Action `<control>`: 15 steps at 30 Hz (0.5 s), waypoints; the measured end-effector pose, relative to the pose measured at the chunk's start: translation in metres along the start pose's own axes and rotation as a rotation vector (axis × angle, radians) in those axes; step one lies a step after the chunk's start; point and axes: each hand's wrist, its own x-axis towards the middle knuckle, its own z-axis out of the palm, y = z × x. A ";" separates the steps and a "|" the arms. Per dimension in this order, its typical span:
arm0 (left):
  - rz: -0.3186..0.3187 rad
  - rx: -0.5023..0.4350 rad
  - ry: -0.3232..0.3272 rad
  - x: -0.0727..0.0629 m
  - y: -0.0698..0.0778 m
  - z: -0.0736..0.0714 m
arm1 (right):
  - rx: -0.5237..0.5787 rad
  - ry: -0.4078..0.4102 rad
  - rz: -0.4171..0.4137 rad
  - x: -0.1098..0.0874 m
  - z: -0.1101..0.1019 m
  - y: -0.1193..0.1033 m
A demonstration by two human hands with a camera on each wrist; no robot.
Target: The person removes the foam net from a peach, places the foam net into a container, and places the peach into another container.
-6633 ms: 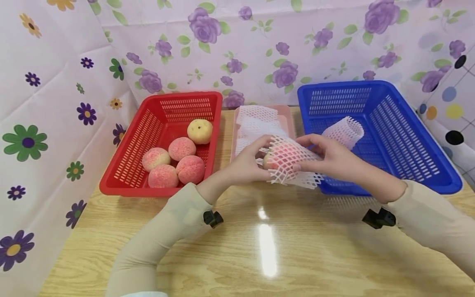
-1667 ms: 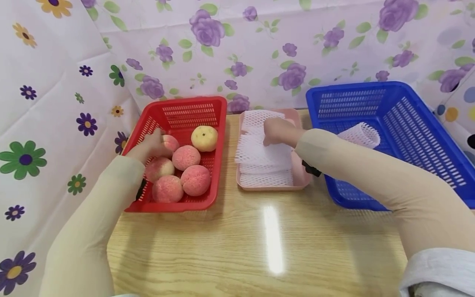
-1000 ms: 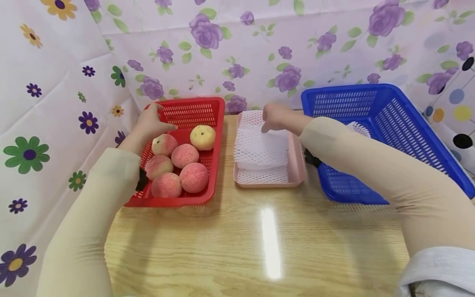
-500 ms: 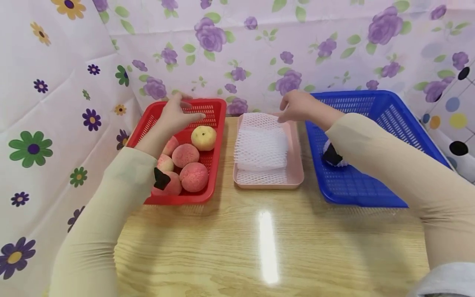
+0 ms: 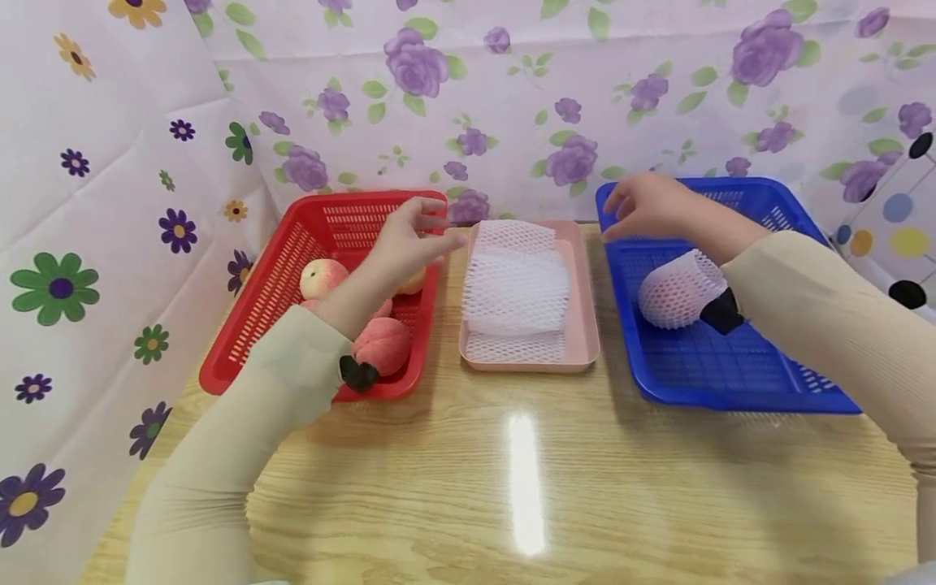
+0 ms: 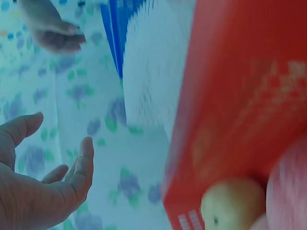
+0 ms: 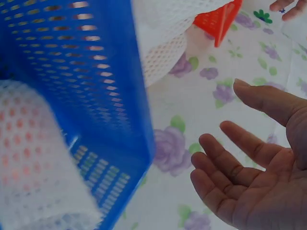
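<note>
In the head view my left hand [image 5: 405, 244] hovers above the right side of a red basket [image 5: 314, 203], fingers spread and holding nothing. Below it lie several peaches [image 5: 382, 345] and a yellow fruit [image 5: 412, 283], partly covered by the hand and forearm. My right hand [image 5: 651, 207], loosely bent and without anything in it, is over the far left corner of a blue basket [image 5: 731, 382]. A peach in a white foam net [image 5: 676, 292] lies inside that basket. Flat foam nets [image 5: 515, 288] are stacked in a pink tray [image 5: 582, 309] between the baskets.
The wooden table [image 5: 439, 487] extends in front of the tray and baskets. A floral cloth [image 5: 504, 106] hangs close behind them, and another flowered sheet [image 5: 110, 244] stands at the left.
Earlier both hands held a peach in a foam net; later the left reached to a peach in the red basket and the right to the nets. Now both have moved right, with nothing in them.
</note>
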 end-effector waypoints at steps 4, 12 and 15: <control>0.035 -0.062 -0.043 -0.010 0.002 0.025 | -0.031 -0.008 -0.015 -0.005 0.005 0.013; 0.039 -0.204 -0.171 -0.024 0.003 0.074 | -0.061 -0.014 0.017 -0.013 0.016 0.037; 0.029 -0.239 -0.192 -0.027 0.002 0.089 | -0.081 -0.017 0.025 -0.016 0.018 0.044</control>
